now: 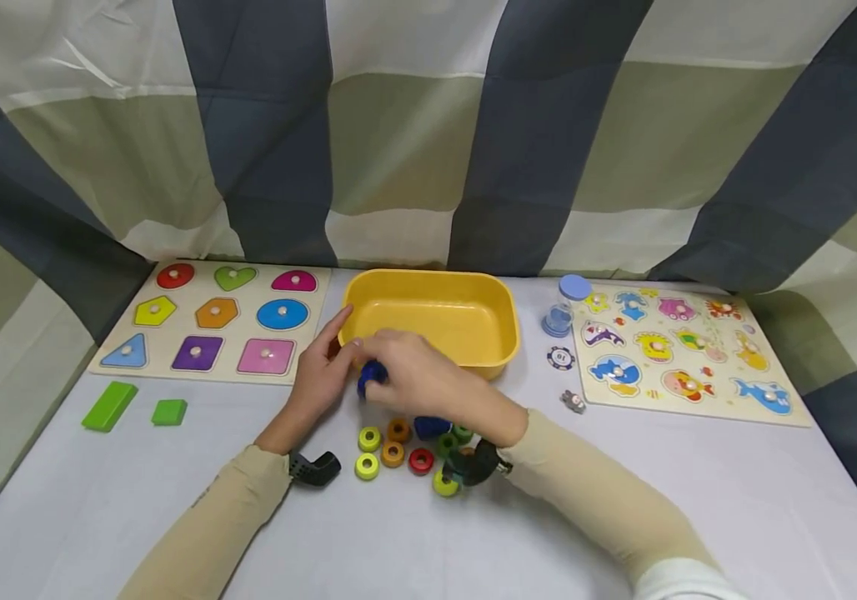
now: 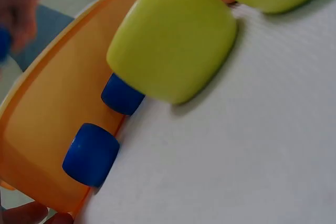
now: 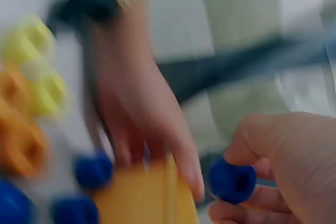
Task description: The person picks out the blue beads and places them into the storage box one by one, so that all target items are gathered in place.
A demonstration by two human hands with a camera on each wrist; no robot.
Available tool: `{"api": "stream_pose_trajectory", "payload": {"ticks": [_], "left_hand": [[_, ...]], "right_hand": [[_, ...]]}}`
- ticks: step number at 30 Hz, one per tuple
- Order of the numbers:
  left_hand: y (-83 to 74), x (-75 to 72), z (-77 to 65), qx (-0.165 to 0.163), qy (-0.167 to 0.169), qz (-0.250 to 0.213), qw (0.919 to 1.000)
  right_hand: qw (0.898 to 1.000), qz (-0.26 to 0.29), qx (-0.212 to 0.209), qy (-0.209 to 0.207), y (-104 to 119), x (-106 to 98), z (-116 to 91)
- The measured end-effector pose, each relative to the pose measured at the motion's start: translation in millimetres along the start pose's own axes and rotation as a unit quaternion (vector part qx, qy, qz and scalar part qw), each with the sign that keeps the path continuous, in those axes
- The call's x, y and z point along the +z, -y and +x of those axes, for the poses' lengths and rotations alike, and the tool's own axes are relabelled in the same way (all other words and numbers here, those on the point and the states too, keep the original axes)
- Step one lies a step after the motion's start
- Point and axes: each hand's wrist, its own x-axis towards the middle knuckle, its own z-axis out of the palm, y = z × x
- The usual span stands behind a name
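Toward the front left of the yellow basin [image 1: 436,325], my right hand [image 1: 428,379] pinches a blue bead [image 3: 233,179] between thumb and fingers; its hole shows in the right wrist view. My left hand [image 1: 319,367] grips the basin's left end, thumb and fingers around the corner. Two more blue beads [image 2: 91,155] lie against the basin's outer front wall in the left wrist view. Nearer me are several barrel-shaped beads: yellow [image 1: 368,467], orange [image 1: 393,454], red [image 1: 421,462] and green [image 1: 447,444], some partly under my right wrist.
On the left lies a shape puzzle board [image 1: 241,333], with two green blocks [image 1: 109,406] before it. To the right are an animal puzzle board [image 1: 684,350], a small blue-capped jar [image 1: 559,317], a round chip [image 1: 560,357] and a little figure [image 1: 573,402]. A checked curtain [image 1: 398,150] hangs behind.
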Motion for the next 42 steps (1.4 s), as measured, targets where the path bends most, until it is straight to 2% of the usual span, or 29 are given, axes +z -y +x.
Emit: {"api": "stream_pose_trajectory", "payload": {"ticks": [2,4,7,9,11,16,19,20,22,24,25,26,28,30,31,33,35,39,42], "left_hand": [[0.4,-0.4,0.0,-0.001,-0.002,0.005,1.0000],[1.3,-0.6,-0.4,-0.004,-0.003,0.005,1.0000],[3.5,-0.1,-2.3,-0.014,0.001,0.000,0.9999],[5.3,0.6,-3.4,-0.019,0.003,-0.002,0.9998],[6.1,1.0,-3.9,-0.019,0.003,-0.002,0.9998],[5.0,2.4,-2.9,-0.015,-0.003,-0.003,0.9999],[3.9,3.9,-2.5,-0.014,-0.002,-0.002,0.9999],[3.2,4.4,-2.8,-0.013,-0.001,-0.001,0.9999],[2.6,5.3,-2.9,-0.008,-0.003,0.000,1.0000],[1.9,5.7,-3.2,-0.003,-0.005,0.002,1.0000],[1.4,5.3,-3.2,0.000,-0.004,0.000,1.0000],[1.1,4.6,-3.0,0.002,-0.004,0.000,1.0000],[1.4,3.0,-2.0,0.005,-0.005,0.003,1.0000],[1.8,0.8,-1.1,0.005,-0.005,0.005,1.0000],[1.7,0.4,-0.8,0.003,-0.004,0.006,1.0000],[1.8,0.7,-0.3,0.000,-0.005,0.012,0.9999],[1.2,1.2,-0.5,-0.003,-0.002,0.012,0.9999],[0.4,1.9,-0.3,-0.004,-0.002,0.008,1.0000],[-0.5,1.0,-0.1,-0.002,-0.003,0.001,1.0000]], "right_hand": [[0.998,0.028,0.047,-0.038,-13.3,-11.5,12.3],[0.992,0.040,0.110,-0.052,-29.7,-16.4,24.0],[0.982,0.019,0.188,-0.013,-52.6,-10.8,34.4],[0.977,0.007,0.211,0.021,-61.8,-3.6,38.1],[0.975,0.005,0.216,0.048,-66.6,3.9,41.2],[0.982,0.024,0.175,0.060,-65.7,17.4,55.0],[0.987,0.020,0.157,0.040,-60.9,21.7,59.9],[0.988,0.021,0.154,0.020,-57.2,21.7,59.1],[0.991,0.024,0.118,-0.049,-47.1,20.9,51.6],[0.991,0.020,0.046,-0.121,-33.2,20.2,37.4],[0.991,0.010,0.006,-0.134,-25.2,19.7,29.5],[0.991,-0.002,-0.026,-0.133,-16.7,19.9,21.3],[0.993,-0.041,-0.062,-0.092,-3.0,24.6,8.3],[0.993,-0.104,-0.058,-0.021,7.9,31.5,2.5],[0.989,-0.140,-0.048,0.011,11.9,35.1,0.9],[0.979,-0.195,-0.030,0.043,16.8,43.0,-0.2],[0.974,-0.217,-0.022,0.053,19.9,47.5,-0.2],[0.975,-0.211,-0.019,0.060,22.1,47.1,-0.5],[0.969,-0.239,-0.036,0.054,21.0,45.7,-0.9]]}}
